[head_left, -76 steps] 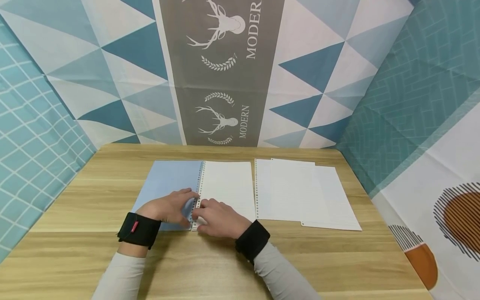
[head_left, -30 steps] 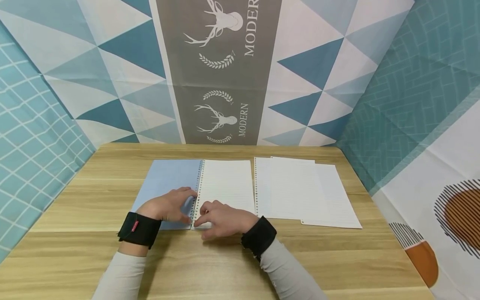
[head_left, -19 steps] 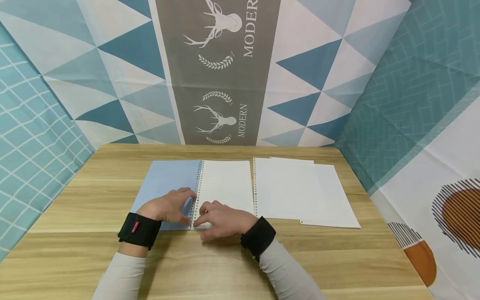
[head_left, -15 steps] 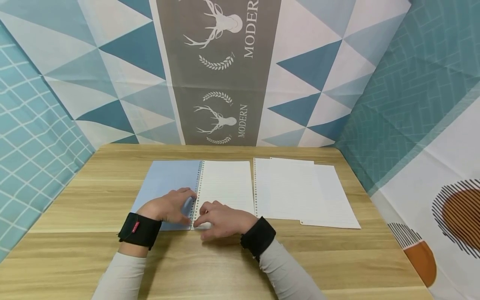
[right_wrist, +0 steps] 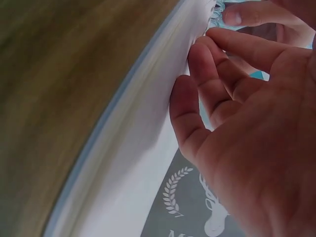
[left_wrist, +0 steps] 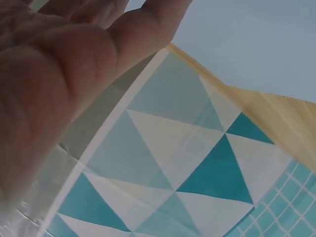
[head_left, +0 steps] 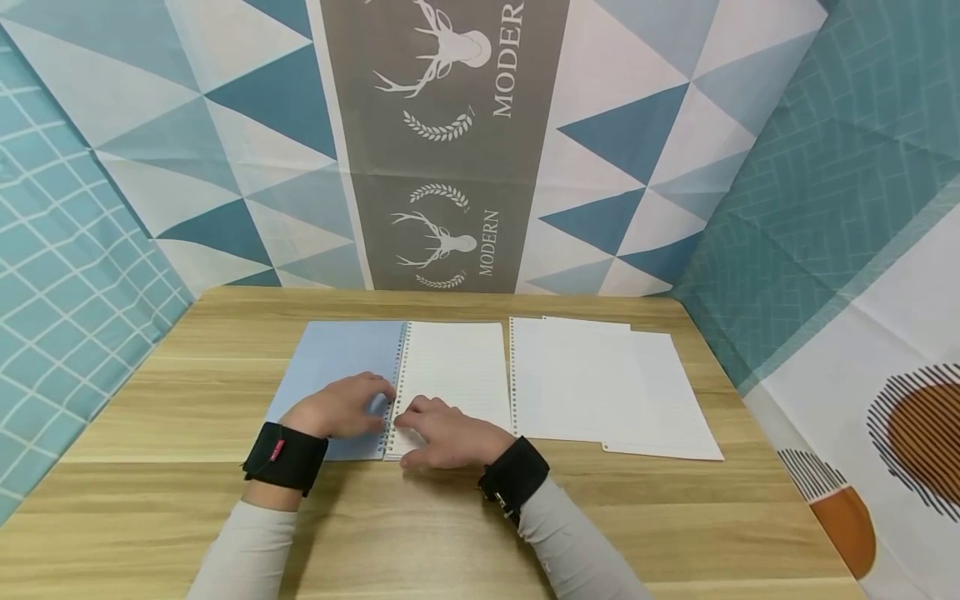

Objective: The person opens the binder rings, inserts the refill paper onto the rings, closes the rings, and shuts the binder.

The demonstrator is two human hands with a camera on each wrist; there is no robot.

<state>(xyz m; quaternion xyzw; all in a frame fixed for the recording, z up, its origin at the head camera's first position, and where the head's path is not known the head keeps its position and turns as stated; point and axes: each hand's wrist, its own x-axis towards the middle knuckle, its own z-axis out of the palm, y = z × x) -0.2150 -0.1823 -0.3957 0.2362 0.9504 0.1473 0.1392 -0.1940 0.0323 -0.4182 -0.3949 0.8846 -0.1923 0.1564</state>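
Observation:
A ring-bound notebook lies open on the wooden table, with its light blue cover on the left and lined white pages on the right. My left hand rests over the cover's inner side, its thumb and forefinger at the rings. Close beside it, my right hand has bent fingers, whose tips touch the page edge near the punched holes in the right wrist view. Between the hands, the lower part of the rings shows only partly. The left wrist view shows my left palm but not its fingertips.
Overlapping loose-leaf sheets with punched holes lie just right of the notebook. The wooden table reaches back to a patterned cloth wall. More cloth hangs along the left and right sides.
My right hand's fingertips have moved a little farther up along the rings, away from the front edge. My left hand has shifted slightly the same way. Notebook and sheets stay in place.

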